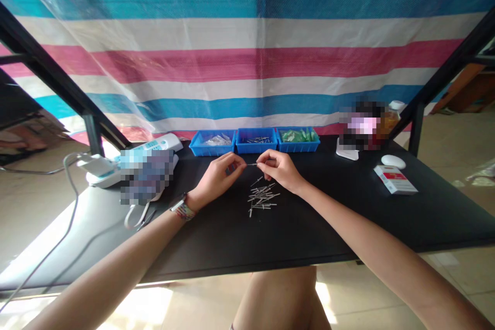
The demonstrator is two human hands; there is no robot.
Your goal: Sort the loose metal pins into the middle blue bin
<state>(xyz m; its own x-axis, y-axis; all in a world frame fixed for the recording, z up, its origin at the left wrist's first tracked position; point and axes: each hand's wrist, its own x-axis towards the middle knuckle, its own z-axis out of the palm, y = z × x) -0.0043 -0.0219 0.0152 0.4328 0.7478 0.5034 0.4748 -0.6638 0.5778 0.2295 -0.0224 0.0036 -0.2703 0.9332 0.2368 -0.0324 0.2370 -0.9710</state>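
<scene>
A thin silvery metal pin (251, 164), shaped like a blind rivet, lies level between my two hands. My left hand (218, 175) pinches its left end between thumb and forefinger, and my right hand (281, 169) pinches the right end. Just below the hands, a loose pile of similar metal pins (263, 195) is spread on the black table (216, 242). Behind the hands stand three blue bins in a row. The left bin (213, 151) holds clear plastic pieces or bags, the middle bin (257, 148) metal pins, and the right bin (299, 147) green packets.
At the left lie a white power strip (168, 142), a plugged-in charger (99, 166) with its cable, and a blurred object (149, 175). On the right are a red-and-white box (395, 180), a white oval object (393, 162) and a bottle (394, 116). Striped sheeting (232, 67) hangs behind.
</scene>
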